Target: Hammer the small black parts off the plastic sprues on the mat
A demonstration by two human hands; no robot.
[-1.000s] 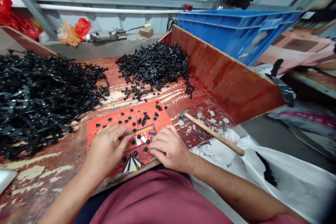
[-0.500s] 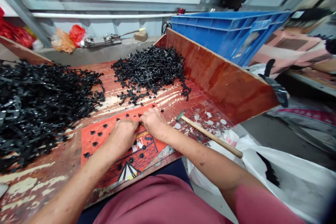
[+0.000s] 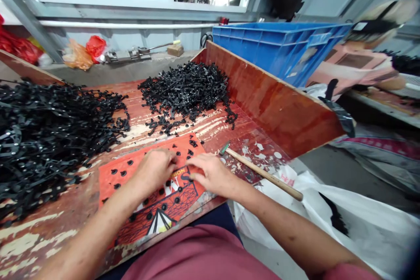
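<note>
An orange printed cloth (image 3: 108, 170) lies on the worn red board (image 3: 29, 236), with several small round black plastic pieces (image 3: 124, 173) scattered over it. My left hand (image 3: 156, 167) is over the middle of the cloth, fingers curled together; whatever they hold is hidden. To its right, my right hand (image 3: 211, 173) hovers above the cloth's right part, thumb and fingers apart and nothing seen between them. Loose black pieces (image 3: 190, 153) lie just beyond the right fingertips. A hammer (image 3: 262, 171) with a wooden handle rests right of my right hand.
Heaps of black linked plastic parts lie at left (image 3: 49, 122) and at the back (image 3: 187, 87). A red wooden side wall (image 3: 275, 105) borders the right, with a blue crate (image 3: 249, 48) behind it. White sacking (image 3: 367, 214) hangs at lower right. Another person (image 3: 361, 59) is at far right.
My hands were close together over the cloth's upper middle. Now the right hand has drawn back toward me and right, its fingers parted. A gap shows between the hands.
</note>
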